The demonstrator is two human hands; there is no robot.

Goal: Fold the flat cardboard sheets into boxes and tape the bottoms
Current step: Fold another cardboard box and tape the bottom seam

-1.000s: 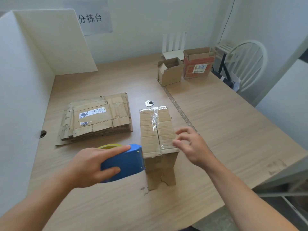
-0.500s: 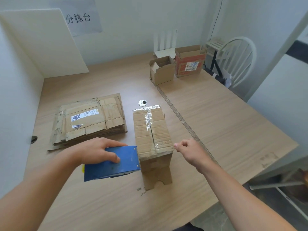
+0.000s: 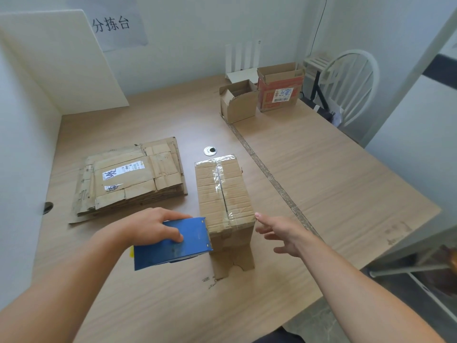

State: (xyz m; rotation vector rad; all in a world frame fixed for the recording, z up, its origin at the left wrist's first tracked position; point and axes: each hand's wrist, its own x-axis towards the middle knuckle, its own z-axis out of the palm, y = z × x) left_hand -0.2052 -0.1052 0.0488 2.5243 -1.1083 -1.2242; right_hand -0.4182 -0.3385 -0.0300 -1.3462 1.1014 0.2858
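Observation:
A folded cardboard box (image 3: pixel 222 191) stands bottom-up on the wooden table (image 3: pixel 333 184), with clear tape running along its centre seam. My left hand (image 3: pixel 153 226) grips a blue tape dispenser (image 3: pixel 173 243), whose front end is against the box's near left corner. My right hand (image 3: pixel 282 233) hovers with spread fingers just right of the box's near corner, and a fingertip is close to the edge. A stack of flat cardboard sheets (image 3: pixel 131 179) lies left of the box.
Two open boxes, a plain one (image 3: pixel 238 101) and a red-printed one (image 3: pixel 280 89), stand at the back. A round cable grommet (image 3: pixel 210 150) sits behind the taped box. A white partition (image 3: pixel 59 60) borders the left; a white chair (image 3: pixel 351 82) stands at the far right.
The dispenser has tilted and come down over the box's near edge. My right hand has shifted to the box's near right corner, and its fingers have spread.

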